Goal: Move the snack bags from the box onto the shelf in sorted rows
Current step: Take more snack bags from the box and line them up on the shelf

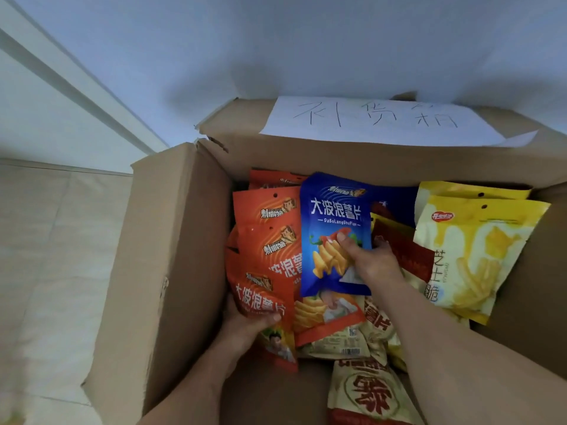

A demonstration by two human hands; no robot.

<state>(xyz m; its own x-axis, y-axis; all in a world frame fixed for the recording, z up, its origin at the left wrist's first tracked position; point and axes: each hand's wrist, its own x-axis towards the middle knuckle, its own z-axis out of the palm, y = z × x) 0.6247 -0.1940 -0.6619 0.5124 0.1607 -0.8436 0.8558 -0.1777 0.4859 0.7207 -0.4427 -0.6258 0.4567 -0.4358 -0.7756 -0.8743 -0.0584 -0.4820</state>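
Note:
An open cardboard box (171,240) holds many snack bags. My right hand (368,262) pinches a blue chip bag (334,222), thumb on its front, and the bag stands tilted above the others. My left hand (245,326) grips the lower end of a stack of orange chip bags (267,256) at the box's left side. Yellow bags (478,250) lean at the right. A dark red bag (402,250) lies behind my right hand. Cream bags with red print (368,391) lie at the near side. No shelf is in view.
A white paper sheet with handwritten characters (377,121) is stuck on the box's far flap. The box stands against a pale blue wall (306,41). Light tiled floor (55,256) lies to the left, with a white frame (76,87) beyond it.

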